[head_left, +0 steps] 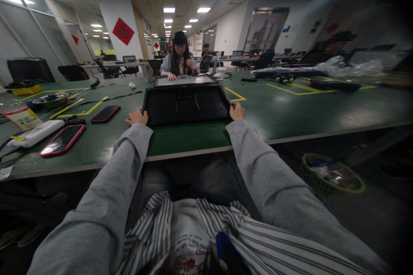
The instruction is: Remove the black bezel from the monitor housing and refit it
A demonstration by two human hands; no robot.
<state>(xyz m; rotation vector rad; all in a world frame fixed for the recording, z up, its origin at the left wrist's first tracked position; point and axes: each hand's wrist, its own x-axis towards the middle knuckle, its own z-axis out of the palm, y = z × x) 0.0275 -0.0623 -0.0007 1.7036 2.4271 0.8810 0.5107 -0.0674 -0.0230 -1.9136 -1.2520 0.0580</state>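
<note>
A shallow black rectangular panel (206,107) with a raised rim and a recessed slot near its middle lies on the green table in front of me. My left hand (138,117) grips its left edge near the front corner, fingers bent against the rim. At the opposite side, my right hand (238,111) is closed around the right edge. Both arms reach forward in grey sleeves. Just beyond the black panel is a flat grey panel (164,81), partly covered from my view by the black one.
A co-worker (177,60) sits opposite, one hand on the grey panel. Left on the green table (290,116) are two red-edged phones (105,114), a white device (38,133) and a metal bowl (50,99). Plastic wrap (342,68) lies far right; a basket (334,174) stands below.
</note>
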